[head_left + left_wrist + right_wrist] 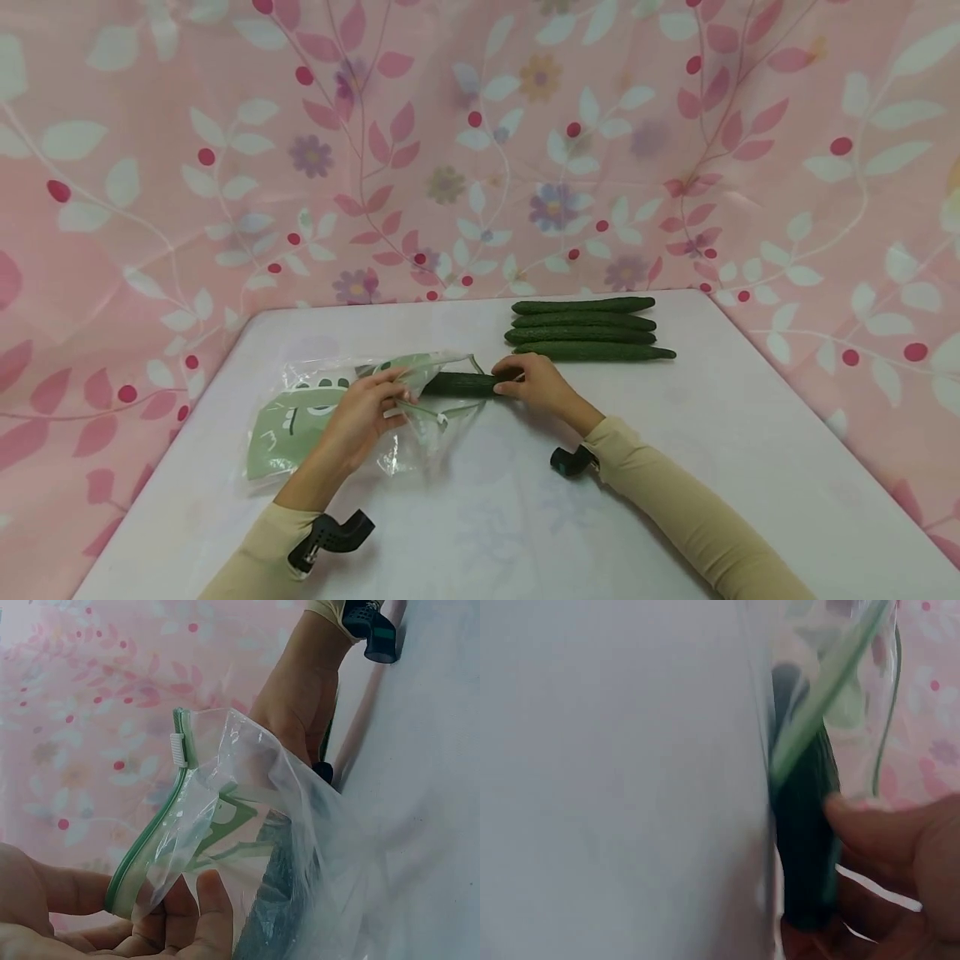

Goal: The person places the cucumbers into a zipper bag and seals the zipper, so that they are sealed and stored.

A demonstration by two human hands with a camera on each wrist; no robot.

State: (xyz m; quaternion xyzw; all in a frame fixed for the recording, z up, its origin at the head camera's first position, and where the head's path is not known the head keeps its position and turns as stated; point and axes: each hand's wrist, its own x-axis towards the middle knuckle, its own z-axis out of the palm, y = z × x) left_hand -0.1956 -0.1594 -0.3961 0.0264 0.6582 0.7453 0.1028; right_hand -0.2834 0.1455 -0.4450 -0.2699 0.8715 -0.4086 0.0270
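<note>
My left hand pinches the open mouth of a clear zip bag with a green cartoon print, lying flat on the table. In the left wrist view, the bag's green zip edge runs up from my fingers to a white slider. A dark green cucumber lies partly inside the bag, its far end under the plastic. My right hand grips the cucumber's outer end, thumb on one side in the right wrist view, where the green zip strip crosses over the cucumber.
Several more cucumbers lie side by side at the back of the white-covered table, beyond my right hand. A pink floral cloth hangs behind the table. Black wrist cameras are strapped over the beige sleeves.
</note>
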